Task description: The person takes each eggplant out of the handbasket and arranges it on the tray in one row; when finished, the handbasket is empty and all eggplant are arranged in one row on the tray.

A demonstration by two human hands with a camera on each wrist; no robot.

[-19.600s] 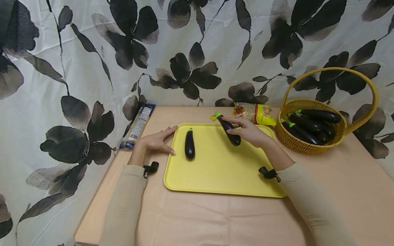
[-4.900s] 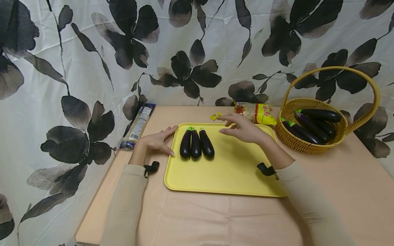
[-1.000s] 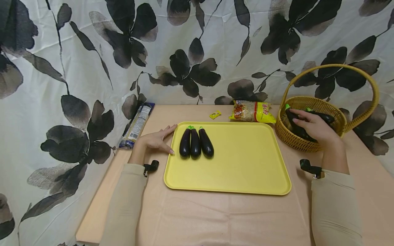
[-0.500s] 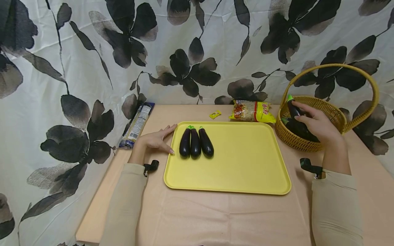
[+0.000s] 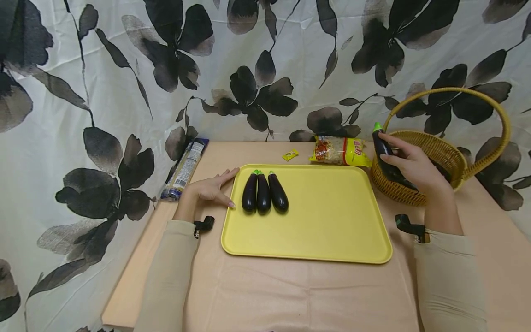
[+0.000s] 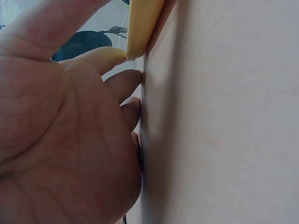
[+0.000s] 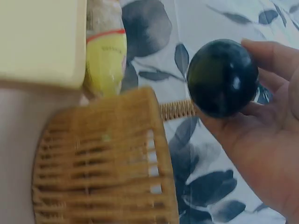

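My right hand (image 5: 415,163) grips a dark eggplant (image 5: 386,157) with a green tip, held above the left rim of the wicker basket (image 5: 398,196). In the right wrist view the round end of this eggplant (image 7: 223,78) sits between thumb and fingers, apart from the basket (image 7: 103,158) below. My left hand (image 5: 211,190) touches the left edge of a yellow tray (image 5: 327,230), fingers extended. On the tray's left part lie three eggplants (image 5: 263,193) side by side, green tips away from me. What is left in the basket is mostly hidden behind my right hand.
A yellow-and-clear food packet (image 5: 342,151) lies behind the tray, beside a small yellow sachet (image 5: 290,155). A long blue-ended package (image 5: 185,169) rests at the table's left edge. The basket's tall handle (image 5: 452,91) arches up at the right. Floral cloth hangs behind.
My right hand has lifted an eggplant out of the basket and moved it left over the rim. Earlier, the row on the tray grew from one eggplant to three. My left hand has stayed put.
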